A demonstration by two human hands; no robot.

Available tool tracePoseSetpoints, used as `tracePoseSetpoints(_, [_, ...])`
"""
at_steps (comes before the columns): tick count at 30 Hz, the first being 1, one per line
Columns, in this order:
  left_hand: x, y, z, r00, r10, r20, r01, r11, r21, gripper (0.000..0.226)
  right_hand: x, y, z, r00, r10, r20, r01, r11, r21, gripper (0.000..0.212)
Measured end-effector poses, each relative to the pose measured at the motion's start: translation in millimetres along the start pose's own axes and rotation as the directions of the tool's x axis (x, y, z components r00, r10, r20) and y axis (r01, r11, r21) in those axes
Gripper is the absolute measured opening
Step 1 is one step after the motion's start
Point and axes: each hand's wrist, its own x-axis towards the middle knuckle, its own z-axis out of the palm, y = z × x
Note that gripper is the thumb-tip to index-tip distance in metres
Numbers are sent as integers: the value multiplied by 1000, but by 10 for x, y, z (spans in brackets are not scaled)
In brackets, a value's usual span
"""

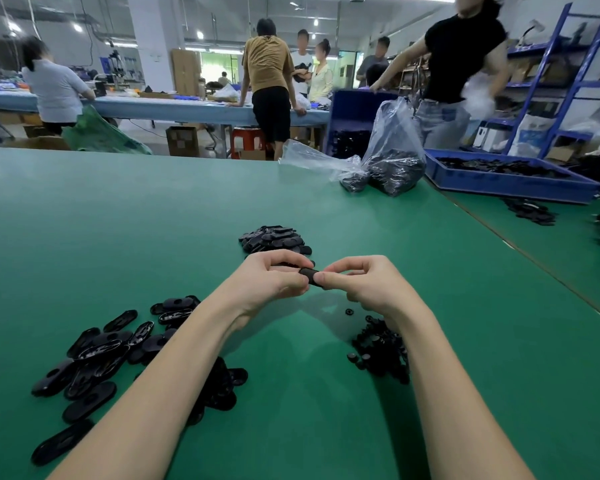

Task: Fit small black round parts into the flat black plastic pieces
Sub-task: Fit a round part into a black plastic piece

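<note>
My left hand (274,278) and my right hand (364,282) meet above the green table (153,216), both pinching one flat black plastic piece (310,274) between thumbs and fingers. Most of that piece is hidden by my fingers. Loose flat black oval pieces (94,355) lie scattered at the lower left, partly under my left forearm. A heap of small black round parts (381,351) sits by my right wrist, with one single round part (350,311) lying apart. Another pile of flat black pieces (274,239) is stacked just beyond my hands.
Two clear plastic bags of black parts (385,168) stand at the far right of the table. A blue tray (510,178) of black pieces sits on the neighbouring table. A person in a black shirt (461,57) moves behind it; several people stand farther back.
</note>
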Motion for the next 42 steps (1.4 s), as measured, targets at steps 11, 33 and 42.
tracePoseSetpoints(11, [24,-20,68,996,6,-92,-2,999,45,20,55,-23,40,998,-7,-57,3,997,-81,8])
tracePoseSetpoints(33, [51,-97,158,985,-5,-173,30,989,144,16,133,147,158,993,-24,-112,17,998,-61,9])
tracePoseSetpoints(42, [42,-81,106,991,21,-130,-5,992,124,17,111,164,165,999,-17,-34,21,994,107,13])
